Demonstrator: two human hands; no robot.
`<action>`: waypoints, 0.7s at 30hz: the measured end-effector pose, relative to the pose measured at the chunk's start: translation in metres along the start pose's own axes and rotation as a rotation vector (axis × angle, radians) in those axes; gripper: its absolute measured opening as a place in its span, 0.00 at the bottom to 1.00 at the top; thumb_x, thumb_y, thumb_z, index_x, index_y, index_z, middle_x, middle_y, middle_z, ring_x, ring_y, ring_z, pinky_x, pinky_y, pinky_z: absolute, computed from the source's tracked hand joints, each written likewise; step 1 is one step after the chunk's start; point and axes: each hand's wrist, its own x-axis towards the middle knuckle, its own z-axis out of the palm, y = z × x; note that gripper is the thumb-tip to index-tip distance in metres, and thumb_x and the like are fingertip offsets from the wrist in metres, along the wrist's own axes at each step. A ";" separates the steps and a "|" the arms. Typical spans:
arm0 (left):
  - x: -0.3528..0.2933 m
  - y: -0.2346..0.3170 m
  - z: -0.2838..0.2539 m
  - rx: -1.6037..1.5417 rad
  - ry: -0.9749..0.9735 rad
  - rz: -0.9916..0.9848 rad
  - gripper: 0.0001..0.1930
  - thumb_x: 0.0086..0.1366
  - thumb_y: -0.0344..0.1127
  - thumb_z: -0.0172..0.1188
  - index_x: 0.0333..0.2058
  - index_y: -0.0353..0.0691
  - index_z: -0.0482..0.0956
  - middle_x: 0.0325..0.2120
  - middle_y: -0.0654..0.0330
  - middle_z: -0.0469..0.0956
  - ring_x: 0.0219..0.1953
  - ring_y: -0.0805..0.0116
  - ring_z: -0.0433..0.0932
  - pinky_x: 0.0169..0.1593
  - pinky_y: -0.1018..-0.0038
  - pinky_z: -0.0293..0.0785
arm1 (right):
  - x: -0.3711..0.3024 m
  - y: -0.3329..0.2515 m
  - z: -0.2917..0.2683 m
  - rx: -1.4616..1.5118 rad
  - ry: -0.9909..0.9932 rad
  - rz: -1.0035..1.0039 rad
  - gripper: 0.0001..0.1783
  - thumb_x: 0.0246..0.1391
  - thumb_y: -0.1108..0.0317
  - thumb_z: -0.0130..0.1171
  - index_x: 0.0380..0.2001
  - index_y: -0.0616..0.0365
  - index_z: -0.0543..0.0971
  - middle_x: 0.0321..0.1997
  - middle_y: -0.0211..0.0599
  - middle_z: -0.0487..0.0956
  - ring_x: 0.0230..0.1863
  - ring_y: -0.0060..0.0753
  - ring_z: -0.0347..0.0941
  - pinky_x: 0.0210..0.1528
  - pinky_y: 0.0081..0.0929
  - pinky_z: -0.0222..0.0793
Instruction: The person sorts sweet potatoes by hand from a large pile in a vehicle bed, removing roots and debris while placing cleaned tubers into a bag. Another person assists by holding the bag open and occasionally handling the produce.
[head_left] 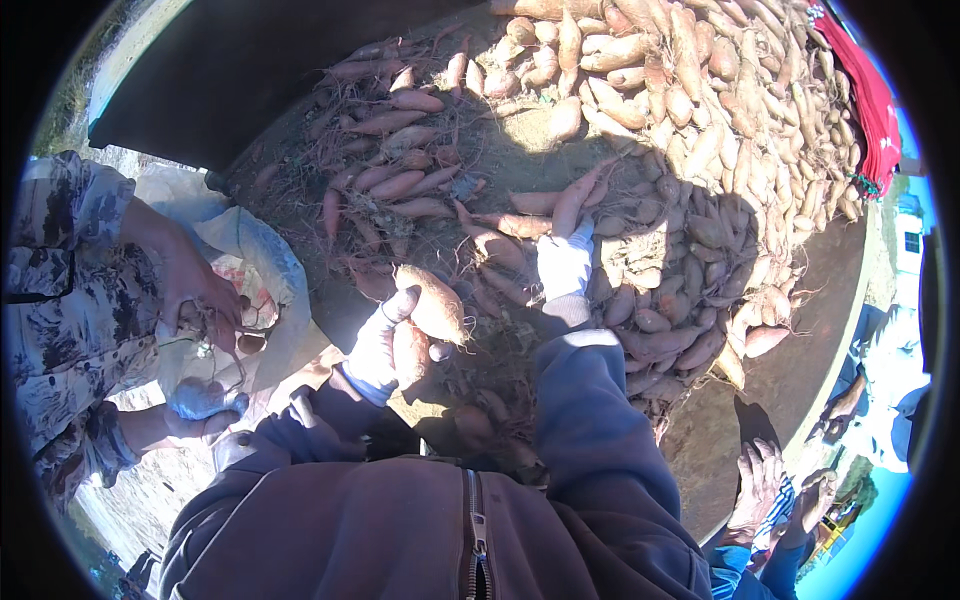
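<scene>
My left hand (pixel 374 350), in a white glove with dark fingertips, is closed around sweet potatoes. A plump sweet potato (pixel 432 305) sticks up from its fingers, with a smaller sweet potato (pixel 410 355) just below it. My right hand (pixel 566 262), also in a white glove, reaches out over the pile. Its fingers close on the near end of a long reddish sweet potato (pixel 575 203), partly hiding that end. Loose sweet potatoes (pixel 495 245) with thin roots lie between my hands.
A large heap of sweet potatoes (pixel 690 100) fills the far right, partly sunlit. More reddish sweet potatoes (pixel 395 185) lie in shade at far left. At left, a person's hands (pixel 200 295) hold a translucent plastic bag (pixel 265 250). Another person's hands (pixel 760 490) are at lower right.
</scene>
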 end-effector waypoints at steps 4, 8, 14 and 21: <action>-0.012 -0.016 -0.006 -0.249 -0.004 0.072 0.17 0.64 0.46 0.60 0.45 0.41 0.75 0.38 0.55 0.79 0.39 0.58 0.79 0.40 0.55 0.81 | -0.017 0.055 -0.045 1.096 -0.506 0.018 0.16 0.56 0.71 0.56 0.48 0.63 0.73 0.45 0.41 0.78 0.40 0.31 0.76 0.30 0.26 0.73; -0.045 -0.027 -0.005 -0.291 -0.078 0.125 0.17 0.63 0.47 0.62 0.44 0.43 0.76 0.39 0.60 0.78 0.44 0.58 0.77 0.53 0.42 0.71 | -0.110 0.004 -0.101 1.445 -0.949 0.262 0.27 0.60 0.60 0.56 0.56 0.67 0.67 0.48 0.44 0.77 0.40 0.33 0.75 0.30 0.25 0.75; -0.075 -0.068 0.002 -0.449 -0.300 -0.048 0.24 0.63 0.48 0.62 0.50 0.37 0.73 0.45 0.51 0.78 0.50 0.57 0.76 0.57 0.57 0.71 | -0.212 -0.035 -0.118 0.947 -0.861 0.028 0.20 0.56 0.71 0.62 0.51 0.62 0.73 0.42 0.28 0.76 0.42 0.20 0.71 0.45 0.20 0.69; -0.116 -0.072 -0.030 -0.518 -0.361 0.004 0.24 0.64 0.52 0.58 0.47 0.36 0.76 0.44 0.48 0.79 0.48 0.49 0.77 0.55 0.49 0.72 | -0.259 -0.036 -0.144 0.303 -0.591 -0.450 0.15 0.56 0.63 0.64 0.41 0.61 0.76 0.32 0.29 0.78 0.30 0.19 0.71 0.32 0.20 0.68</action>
